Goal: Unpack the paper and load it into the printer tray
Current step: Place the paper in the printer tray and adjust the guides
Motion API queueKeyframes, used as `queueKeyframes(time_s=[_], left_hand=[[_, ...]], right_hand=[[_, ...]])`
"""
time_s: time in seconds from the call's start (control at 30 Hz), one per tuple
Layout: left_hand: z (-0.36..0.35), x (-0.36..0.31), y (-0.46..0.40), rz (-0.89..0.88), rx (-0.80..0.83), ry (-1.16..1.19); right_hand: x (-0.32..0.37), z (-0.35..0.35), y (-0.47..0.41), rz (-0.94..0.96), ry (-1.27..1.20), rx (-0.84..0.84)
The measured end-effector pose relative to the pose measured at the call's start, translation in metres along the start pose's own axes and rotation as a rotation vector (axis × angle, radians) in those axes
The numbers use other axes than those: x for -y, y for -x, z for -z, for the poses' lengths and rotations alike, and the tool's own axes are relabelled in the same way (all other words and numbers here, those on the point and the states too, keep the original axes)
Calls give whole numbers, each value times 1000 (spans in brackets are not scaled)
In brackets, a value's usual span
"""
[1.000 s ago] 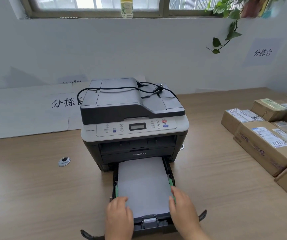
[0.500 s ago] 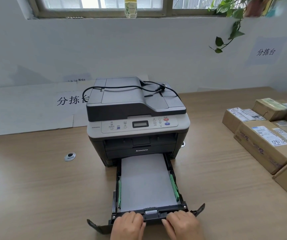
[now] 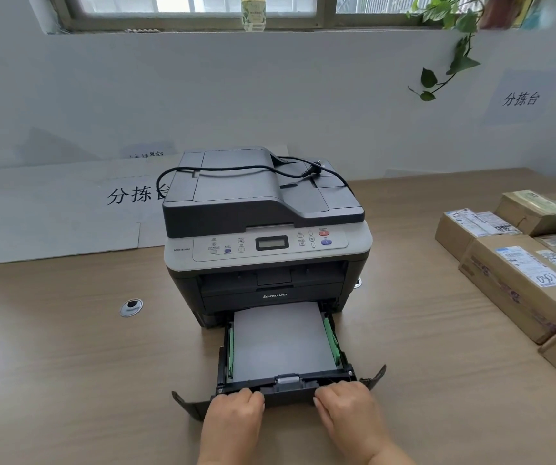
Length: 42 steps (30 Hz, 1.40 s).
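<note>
A grey and black printer stands in the middle of the wooden table. Its black paper tray is pulled partly out toward me, with green guides along both sides. A flat stack of white paper lies inside the tray. My left hand grips the tray's front panel on the left. My right hand grips the same panel on the right. Both hands have their fingers curled over the front edge.
Several cardboard parcels with labels are stacked on the table at the right. A black power cable lies over the printer's lid. A round cable grommet sits in the table at the left. A large white sheet leans against the wall behind.
My hands left the paper stack and moved back to the tray's front panel. The tray has slid further into the printer.
</note>
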<state>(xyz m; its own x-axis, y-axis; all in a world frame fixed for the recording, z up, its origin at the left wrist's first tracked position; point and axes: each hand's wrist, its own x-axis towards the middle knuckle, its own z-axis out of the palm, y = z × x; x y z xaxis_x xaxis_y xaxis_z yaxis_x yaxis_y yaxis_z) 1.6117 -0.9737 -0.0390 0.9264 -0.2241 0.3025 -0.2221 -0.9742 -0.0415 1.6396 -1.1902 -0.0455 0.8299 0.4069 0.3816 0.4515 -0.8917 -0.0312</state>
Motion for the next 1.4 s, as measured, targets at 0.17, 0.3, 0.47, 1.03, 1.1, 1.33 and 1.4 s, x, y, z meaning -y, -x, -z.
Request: queueKeyframes(time_s=[0.17,0.3,0.47,1.03,1.1,1.33,1.4], left_hand=[[-9,11,-14,14,70,-32],[-5,15,-34,34,116,-21],[-5,20,-56,61,210,-12],[-23,44,-110,98,258,-1],[-26,44,-111,117,257,9],[-19,43,-130,235,386,60],[-19,43,-133,231,391,42]], right_hand=[[-6,-5,-23,31,-39,-5],[-11,-9,-44,24,-35,29],[-19,-15,-68,24,-32,95],[-34,-32,-132,47,54,330],[-34,-29,-134,50,70,340],[-34,-29,-154,-5,54,491],[-34,-31,-159,-20,60,506]])
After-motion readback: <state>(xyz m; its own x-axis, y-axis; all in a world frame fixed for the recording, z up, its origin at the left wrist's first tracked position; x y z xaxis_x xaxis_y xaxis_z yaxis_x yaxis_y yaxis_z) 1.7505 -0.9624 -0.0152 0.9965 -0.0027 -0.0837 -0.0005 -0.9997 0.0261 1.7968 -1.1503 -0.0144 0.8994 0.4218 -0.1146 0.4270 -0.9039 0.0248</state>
